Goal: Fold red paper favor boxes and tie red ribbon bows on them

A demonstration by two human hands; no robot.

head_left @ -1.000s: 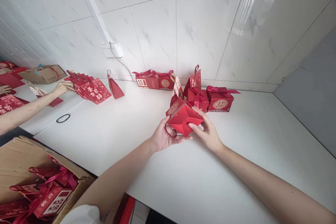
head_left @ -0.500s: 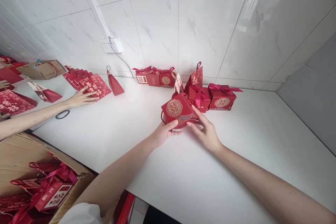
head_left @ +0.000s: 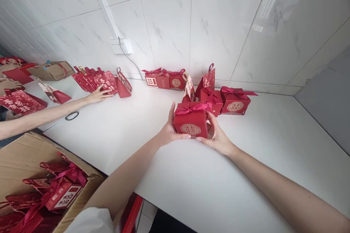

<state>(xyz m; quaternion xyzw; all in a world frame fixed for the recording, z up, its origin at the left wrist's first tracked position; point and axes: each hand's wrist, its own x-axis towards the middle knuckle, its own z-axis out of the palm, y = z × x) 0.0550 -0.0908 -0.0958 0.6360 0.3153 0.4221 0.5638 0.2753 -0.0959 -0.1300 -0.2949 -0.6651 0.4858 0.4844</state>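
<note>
Between my two hands is a red gift box (head_left: 190,125) with a ribbon bow on top and a gold round emblem facing me. My left hand (head_left: 168,129) grips its left side, the thumb along the lower front edge. On the right side, my right hand (head_left: 217,134) holds the box with fingers behind and thumb at the bottom corner. The box looks upright, at or just above the table; I cannot tell which. Just behind it stand a smaller red bow box (head_left: 214,102), another emblem box (head_left: 235,102) and a triangular red box (head_left: 205,81).
A row of red boxes (head_left: 164,80) stands by the wall. To the left, a co-worker's hand (head_left: 100,94) touches several lined-up triangular boxes (head_left: 94,80). A cardboard carton (head_left: 94,182) full of red gift boxes is at lower left. A black ring (head_left: 72,115) lies on the white table (head_left: 218,189).
The gift box in my hands has turned from tilted to upright, its bow now on top. The co-worker's hand has pushed the lined-up boxes closer to the single triangular one.
</note>
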